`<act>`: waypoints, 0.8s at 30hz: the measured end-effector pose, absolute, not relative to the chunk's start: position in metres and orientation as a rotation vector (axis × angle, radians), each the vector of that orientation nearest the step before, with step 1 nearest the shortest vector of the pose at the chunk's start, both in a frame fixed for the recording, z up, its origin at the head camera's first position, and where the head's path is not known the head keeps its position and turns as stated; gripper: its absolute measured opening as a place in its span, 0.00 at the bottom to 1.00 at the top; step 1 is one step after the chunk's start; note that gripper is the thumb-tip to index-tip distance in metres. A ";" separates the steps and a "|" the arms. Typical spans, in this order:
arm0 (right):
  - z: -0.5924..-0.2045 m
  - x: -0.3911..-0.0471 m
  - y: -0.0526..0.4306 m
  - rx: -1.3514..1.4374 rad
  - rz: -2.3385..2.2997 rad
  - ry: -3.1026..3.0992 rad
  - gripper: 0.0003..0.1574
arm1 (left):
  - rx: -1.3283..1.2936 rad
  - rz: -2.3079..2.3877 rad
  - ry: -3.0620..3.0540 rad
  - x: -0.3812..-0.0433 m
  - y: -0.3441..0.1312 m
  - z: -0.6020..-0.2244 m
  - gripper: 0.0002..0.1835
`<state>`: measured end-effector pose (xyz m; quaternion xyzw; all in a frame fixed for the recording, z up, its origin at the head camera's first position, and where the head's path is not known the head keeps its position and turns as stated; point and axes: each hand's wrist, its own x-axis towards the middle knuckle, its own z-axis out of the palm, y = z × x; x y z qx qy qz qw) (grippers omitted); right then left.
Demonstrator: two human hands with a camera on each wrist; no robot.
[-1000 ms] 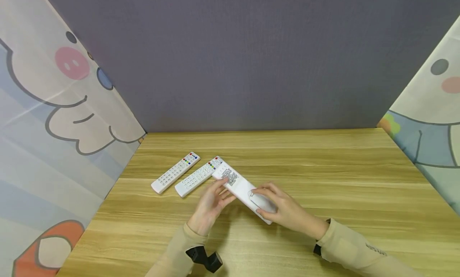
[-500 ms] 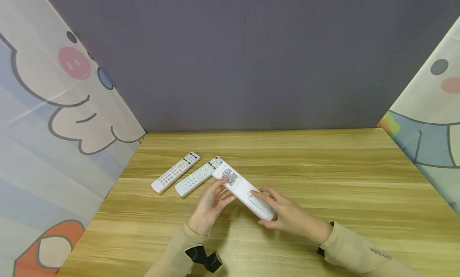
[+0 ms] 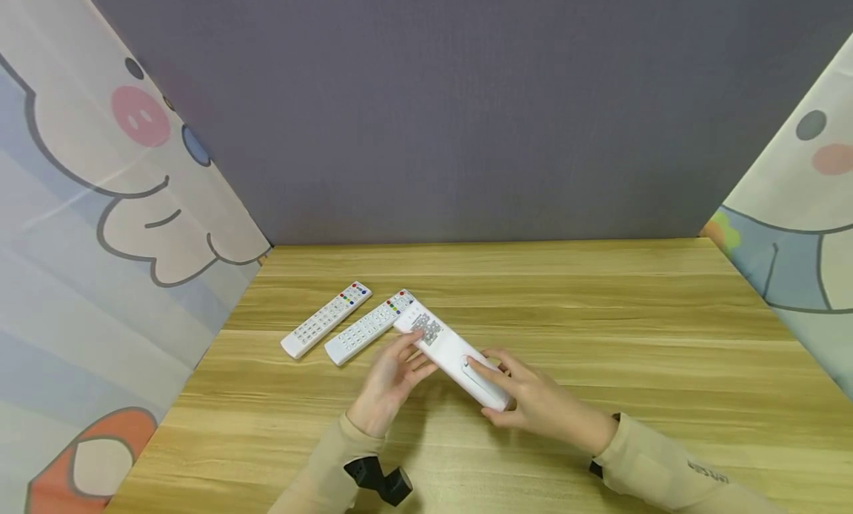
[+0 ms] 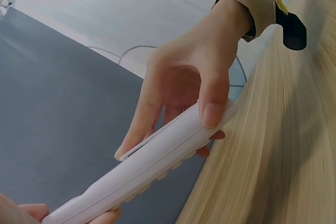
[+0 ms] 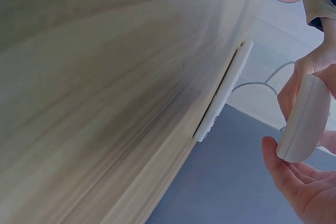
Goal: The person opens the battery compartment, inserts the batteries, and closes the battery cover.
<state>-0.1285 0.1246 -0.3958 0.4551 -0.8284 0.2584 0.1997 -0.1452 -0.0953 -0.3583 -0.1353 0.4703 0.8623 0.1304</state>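
Observation:
A white remote control (image 3: 448,348) is held back side up, with a printed label on its upper part. My left hand (image 3: 389,384) grips it near the label end, thumb on top. My right hand (image 3: 536,400) holds the lower end, thumb along the near side. Its index finger lies at the tab end of the battery cover (image 3: 478,381). In the left wrist view, the cover edge (image 4: 157,139) stands slightly raised from the remote's back beside that fingertip. The button side faces down there. The right wrist view shows the remote's rounded end (image 5: 304,124).
Two more white remotes lie button side up on the wooden table (image 3: 600,314): one at the left (image 3: 325,321), another remote (image 3: 363,332) beside it, its top end overlapped by the held one. A grey panel (image 3: 466,114) stands behind the table, cartoon-printed cloth at both sides.
My right hand has shifted slightly right, its thumb moving from beside the cover to the remote's lower end. The cover now sits lower against the back. My left hand stays put.

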 end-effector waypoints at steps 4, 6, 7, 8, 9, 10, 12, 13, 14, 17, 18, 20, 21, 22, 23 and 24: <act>-0.396 -0.128 0.125 1.286 0.719 -2.291 0.36 | -0.388 2.500 1.367 -0.145 -0.095 -0.358 0.05; -0.395 -0.128 0.124 1.287 0.716 -2.282 0.35 | -0.389 2.504 1.364 -0.145 -0.095 -0.358 0.04; -0.395 -0.128 0.124 1.288 0.711 -2.280 0.35 | -0.390 2.506 1.362 -0.144 -0.095 -0.358 0.04; -0.395 -0.128 0.124 1.286 0.705 -2.281 0.36 | -0.387 2.507 1.362 -0.144 -0.095 -0.358 0.04; -0.396 -0.128 0.124 1.282 0.696 -2.283 0.36 | -0.386 2.508 1.362 -0.144 -0.095 -0.358 0.04; -0.396 -0.127 0.124 1.279 0.691 -2.287 0.37 | -0.383 2.508 1.362 -0.144 -0.095 -0.358 0.04; -0.396 -0.127 0.123 1.266 0.683 -2.296 0.37 | -0.373 2.502 1.367 -0.143 -0.096 -0.358 0.04; -0.397 -0.126 0.123 1.257 0.689 -2.305 0.37 | -0.367 2.498 1.370 -0.143 -0.096 -0.358 0.04; -0.397 -0.126 0.123 1.248 0.698 -2.312 0.37 | -0.360 2.494 1.372 -0.143 -0.096 -0.358 0.04; -0.398 -0.125 0.123 1.218 0.756 -2.335 0.37 | -0.334 2.481 1.386 -0.142 -0.098 -0.358 0.06; -0.398 -0.124 0.123 1.209 0.782 -2.343 0.38 | -0.319 2.477 1.391 -0.142 -0.098 -0.358 0.07; -0.397 -0.123 0.123 1.192 0.837 -2.361 0.39 | -0.276 2.472 1.400 -0.142 -0.099 -0.357 0.09; -0.397 -0.123 0.122 1.185 0.867 -2.371 0.39 | -0.256 2.471 1.402 -0.142 -0.099 -0.356 0.10; -0.396 -0.123 0.122 1.178 0.894 -2.380 0.40 | -0.234 2.470 1.401 -0.142 -0.100 -0.356 0.11; -0.396 -0.122 0.122 1.172 0.921 -2.387 0.41 | -0.220 2.475 1.393 -0.141 -0.100 -0.356 0.13; -0.395 -0.122 0.122 1.168 0.945 -2.388 0.41 | -0.205 2.476 1.392 -0.141 -0.101 -0.355 0.14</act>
